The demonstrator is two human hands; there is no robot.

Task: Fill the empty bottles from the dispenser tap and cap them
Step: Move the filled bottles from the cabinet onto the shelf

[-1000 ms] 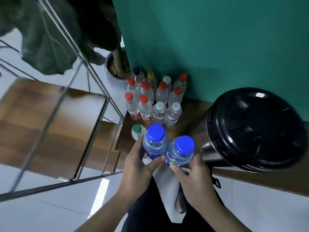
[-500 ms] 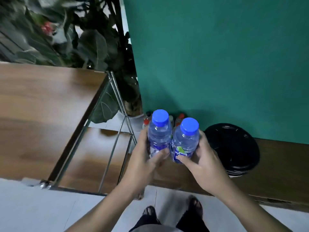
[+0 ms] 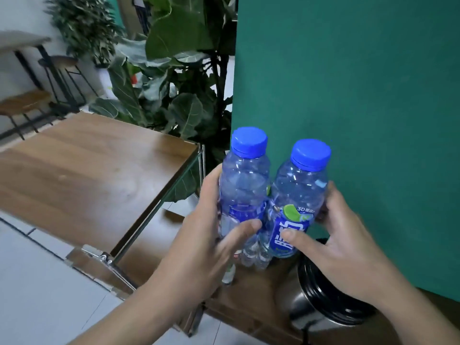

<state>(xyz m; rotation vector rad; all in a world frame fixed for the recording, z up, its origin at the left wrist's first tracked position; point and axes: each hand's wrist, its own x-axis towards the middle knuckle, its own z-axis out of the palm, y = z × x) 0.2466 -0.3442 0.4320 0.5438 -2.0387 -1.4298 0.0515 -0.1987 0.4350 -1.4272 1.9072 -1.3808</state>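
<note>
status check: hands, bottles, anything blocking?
Left hand grips left clear blue-capped plastic bottle; right hand grips right one. Both capped, upright, lifted side by side. Black-lidded steel dispenser below right hand; nothing blocking.

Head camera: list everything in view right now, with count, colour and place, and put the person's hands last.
Bottles: two, clear with blue caps and blue labels, held upright side by side mid-frame, left bottle, right bottle.
Dispenser: one, black lid on a metal body, lower right, partly hidden by the right forearm.
Low wooden bench: one, brown, under the dispenser.
Wooden table: one, brown top with metal frame, left.
Green wall: one, right half.
Leafy plants: dark green, top centre.
Stools: brown seats, far left; count unclear.
Left hand: grips the left bottle.
Right hand: grips the right bottle.
</note>
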